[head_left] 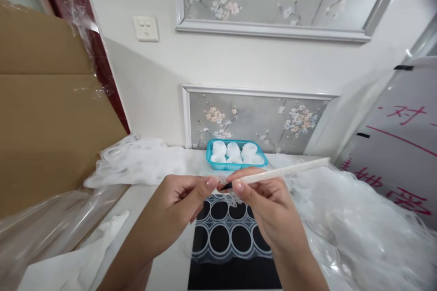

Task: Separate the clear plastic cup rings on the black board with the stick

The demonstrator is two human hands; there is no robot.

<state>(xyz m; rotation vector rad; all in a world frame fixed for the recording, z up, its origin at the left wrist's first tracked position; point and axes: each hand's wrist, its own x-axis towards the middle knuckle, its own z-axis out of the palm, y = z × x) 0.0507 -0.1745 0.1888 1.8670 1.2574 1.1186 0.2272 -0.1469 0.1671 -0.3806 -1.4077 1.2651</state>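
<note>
My right hand [269, 204] is closed around a slim white pen-like tool with a dark pointed tip [287, 170]. The tip points left, toward the fingertips of my left hand [180, 209]. My left thumb and fingers pinch the edge of a small clear, soft-looking piece [235, 200], which dangles between both hands. Fingers partly hide this piece, so its full shape does not show. Below the hands, a translucent sheet with rows of round openings [218, 221] lies on a black mat [234, 277].
A blue tray [235, 168] at the wall holds several white round pieces [234, 149]. Translucent perforated sheets [136, 163] are heaped at back left, and a large pile of clear ringed material [368, 218] lies right. A cardboard box [44, 113] stands left; a whiteboard [392, 145] stands right.
</note>
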